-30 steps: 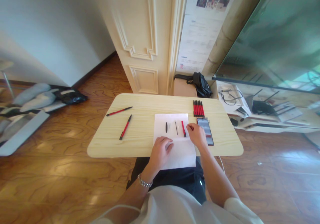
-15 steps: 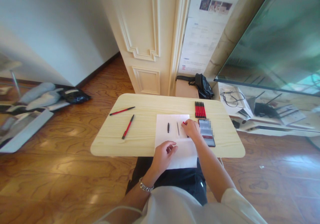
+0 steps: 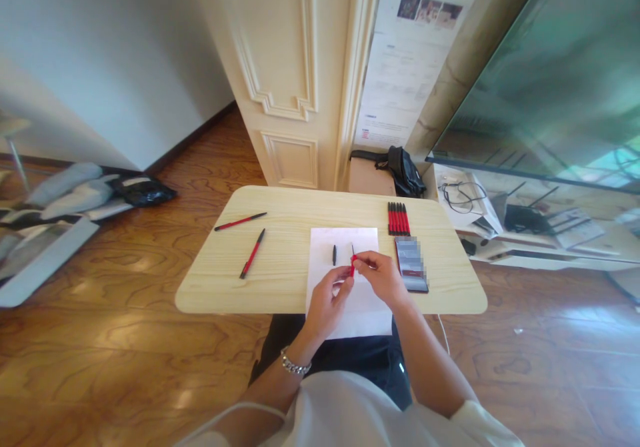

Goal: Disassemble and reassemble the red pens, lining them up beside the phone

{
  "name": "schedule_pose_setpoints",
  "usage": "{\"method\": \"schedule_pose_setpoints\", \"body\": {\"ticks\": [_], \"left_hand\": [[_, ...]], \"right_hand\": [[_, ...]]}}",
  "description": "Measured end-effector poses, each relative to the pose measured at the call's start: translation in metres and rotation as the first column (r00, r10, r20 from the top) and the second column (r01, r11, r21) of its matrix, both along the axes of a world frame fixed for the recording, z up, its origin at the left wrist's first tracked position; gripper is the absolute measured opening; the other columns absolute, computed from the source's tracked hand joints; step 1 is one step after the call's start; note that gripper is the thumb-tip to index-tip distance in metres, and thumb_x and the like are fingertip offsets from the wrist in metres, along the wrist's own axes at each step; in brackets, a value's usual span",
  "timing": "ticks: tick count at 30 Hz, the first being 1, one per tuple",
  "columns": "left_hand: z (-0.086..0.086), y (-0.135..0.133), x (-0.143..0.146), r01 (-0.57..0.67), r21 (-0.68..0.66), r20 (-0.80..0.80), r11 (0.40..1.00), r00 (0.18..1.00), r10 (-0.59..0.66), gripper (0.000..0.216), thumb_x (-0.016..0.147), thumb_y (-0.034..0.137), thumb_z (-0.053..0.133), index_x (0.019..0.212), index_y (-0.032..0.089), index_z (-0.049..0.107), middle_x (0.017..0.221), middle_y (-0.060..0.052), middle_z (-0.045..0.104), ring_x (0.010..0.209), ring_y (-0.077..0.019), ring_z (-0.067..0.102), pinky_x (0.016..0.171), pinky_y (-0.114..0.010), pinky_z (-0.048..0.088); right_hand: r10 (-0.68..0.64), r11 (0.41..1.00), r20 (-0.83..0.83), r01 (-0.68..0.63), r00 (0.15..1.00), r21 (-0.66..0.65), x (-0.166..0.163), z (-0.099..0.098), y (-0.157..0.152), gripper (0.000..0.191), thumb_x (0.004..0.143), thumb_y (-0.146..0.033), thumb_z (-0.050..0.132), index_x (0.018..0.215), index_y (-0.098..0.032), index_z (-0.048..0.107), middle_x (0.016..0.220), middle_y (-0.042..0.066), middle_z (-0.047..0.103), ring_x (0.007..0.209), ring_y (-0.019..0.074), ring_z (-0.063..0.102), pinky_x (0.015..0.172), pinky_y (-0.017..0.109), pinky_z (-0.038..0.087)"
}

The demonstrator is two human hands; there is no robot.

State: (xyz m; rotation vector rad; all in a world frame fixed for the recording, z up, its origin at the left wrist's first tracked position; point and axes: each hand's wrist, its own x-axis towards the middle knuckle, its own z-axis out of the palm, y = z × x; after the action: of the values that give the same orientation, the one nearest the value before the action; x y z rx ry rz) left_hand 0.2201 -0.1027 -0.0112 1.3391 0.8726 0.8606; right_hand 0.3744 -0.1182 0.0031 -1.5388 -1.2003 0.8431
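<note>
A red pen barrel (image 3: 353, 267) is held over the white paper (image 3: 367, 317) between both hands. My left hand (image 3: 327, 302) pinches its lower end, fingers curled. From the right, my right hand (image 3: 382, 278) grips the upper part with thumb and fingertips. Just beyond the fingers, a thin dark pen refill (image 3: 353, 248) lies on the paper, partly covered by them. Left of it rests a short black pen part (image 3: 335, 255).
Two red and black pens (image 3: 253, 254) lie apart on the left of the small table (image 3: 285, 287). At the right, several matching pens (image 3: 399, 219) are lined up behind a phone (image 3: 411, 266). A black bag (image 3: 405, 170) sits past the far edge.
My right hand has come left with the red barrel, off the paper's right side. My left hand has closed on the barrel's lower end.
</note>
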Motion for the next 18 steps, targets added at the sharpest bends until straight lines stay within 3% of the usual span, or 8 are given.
{"method": "schedule_pose_setpoints", "body": {"ticks": [6,10,13,18], "left_hand": [[-0.019,-0.001,0.002,0.044,-0.132,0.106,0.99,0.994,-0.03,0.033,0.085,0.047,0.052,0.097,0.017,0.057,0.074,-0.004,0.063,0.07,-0.0157,0.062,0.067,-0.028,0.049],[-0.027,0.0,-0.003,0.007,-0.128,0.105,0.992,0.994,0.006,0.03,0.085,0.045,0.052,0.094,0.016,0.054,0.07,-0.001,0.059,0.06,-0.012,0.058,0.056,-0.024,0.046],[-0.029,0.001,-0.006,-0.018,-0.099,0.091,0.995,0.995,0.027,0.029,0.085,0.044,0.052,0.092,0.016,0.054,0.069,0.0,0.057,0.056,-0.0096,0.054,0.053,-0.022,0.041],[-0.034,0.003,-0.007,-0.026,-0.064,0.083,0.998,0.996,0.032,0.025,0.087,0.04,0.05,0.091,0.016,0.054,0.07,0.001,0.056,0.055,-0.0085,0.052,0.052,-0.021,0.04]], "right_hand": [[0.091,0.995,0.058,-0.087,0.994,-0.057,-0.001,-0.009,0.002,0.026,0.083,-0.038,0.054,0.093,-0.02,0.069,0.087,0.004,0.068,0.079,0.017,0.061,0.073,0.028,0.047],[-0.074,0.987,0.342,0.119,0.937,-0.11,0.022,-0.024,0.022,0.024,0.083,-0.033,0.054,0.098,-0.021,0.069,0.097,0.005,0.068,0.082,0.0166,0.061,0.078,0.028,0.044],[-0.046,0.969,0.522,0.165,0.852,-0.185,0.032,-0.036,0.034,0.022,0.081,-0.03,0.056,0.096,-0.021,0.07,0.095,0.006,0.068,0.082,0.0175,0.061,0.077,0.027,0.042],[-0.013,0.961,0.622,0.181,0.783,-0.209,0.026,-0.048,0.039,0.02,0.082,-0.028,0.055,0.092,-0.021,0.07,0.093,0.007,0.067,0.081,0.0171,0.061,0.073,0.025,0.04]]}}
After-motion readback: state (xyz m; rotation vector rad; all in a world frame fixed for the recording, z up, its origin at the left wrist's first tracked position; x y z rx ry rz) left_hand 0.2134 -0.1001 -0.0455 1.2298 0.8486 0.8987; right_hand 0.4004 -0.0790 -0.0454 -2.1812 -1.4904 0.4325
